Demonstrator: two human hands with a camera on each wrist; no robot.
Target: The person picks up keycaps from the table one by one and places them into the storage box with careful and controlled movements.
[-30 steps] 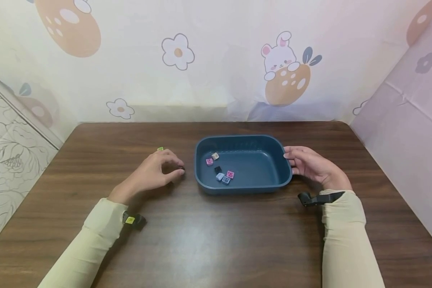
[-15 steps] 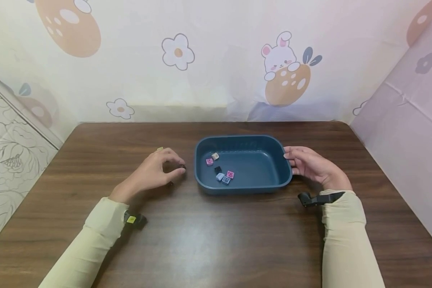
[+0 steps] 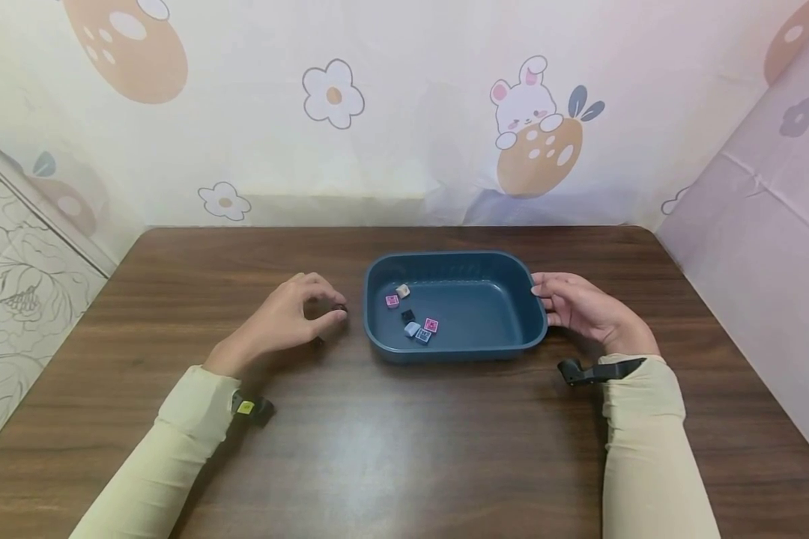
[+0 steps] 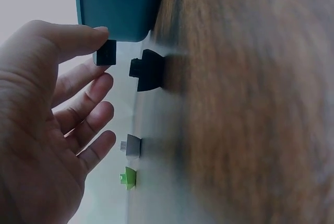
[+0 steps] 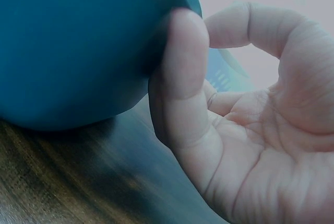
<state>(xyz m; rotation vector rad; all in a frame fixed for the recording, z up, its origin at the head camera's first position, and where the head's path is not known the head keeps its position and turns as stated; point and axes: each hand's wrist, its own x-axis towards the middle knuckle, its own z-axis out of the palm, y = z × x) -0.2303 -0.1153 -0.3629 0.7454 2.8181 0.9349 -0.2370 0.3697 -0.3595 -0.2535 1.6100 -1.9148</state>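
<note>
My left hand (image 3: 279,318) is left of the blue tray, pinching a small black keycap (image 4: 106,53) between thumb and forefinger. The other fingers spread loosely. In the left wrist view the held keycap is off the tabletop, close to the tray's outer wall. Another black keycap (image 4: 151,70) lies on the table just past it, stem up. My right hand (image 3: 589,311) holds the right end of the tray (image 3: 485,314), thumb at the rim and fingers against the outer wall. Inside, toward the left, lie several keycaps, including a pink one (image 3: 392,301), a white one (image 3: 403,290) and a black one (image 3: 407,316).
A grey keycap (image 4: 133,146) and a green keycap (image 4: 130,178) stand on the table beyond the left hand's fingers; the hand hides them in the head view. The brown wooden table (image 3: 404,434) ends at a patterned cloth wall (image 3: 404,150) behind the tray.
Between the frames my left hand has shifted very slightly toward the tray. The green keycap's edge showed behind the hand earlier and is now covered. Right hand and tray have stayed put.
</note>
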